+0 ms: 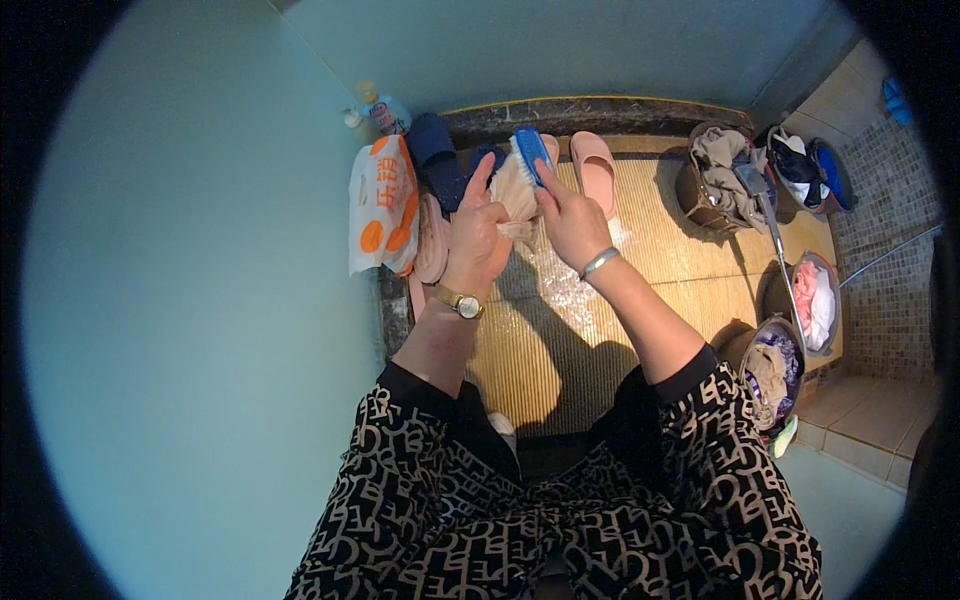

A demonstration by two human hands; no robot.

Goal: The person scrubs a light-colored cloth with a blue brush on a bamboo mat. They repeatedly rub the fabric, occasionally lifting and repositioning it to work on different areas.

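A bunched beige cloth (511, 196), perhaps a sock, is gripped in my left hand (480, 232), whose index finger points up and away. My right hand (576, 225) holds a blue scrubbing brush (531, 152) with white bristles. Those bristles face the cloth and lie right along its right side, apparently touching it. Both hands are raised above a ribbed tan floor (517, 360), which has wet, shiny patches. Behind the hands, a dark blue slipper (487, 157) is partly hidden by my fingers and the cloth.
Pink slippers (594, 169) and a navy slipper (439, 161) line the far edge. A white-and-orange plastic bag (384, 206) and bottles (384, 111) stand left. Buckets of clothes (705, 199) line the right, with a metal-handled tool (772, 232) across them. A glass-like panel (210, 300) bounds the left.
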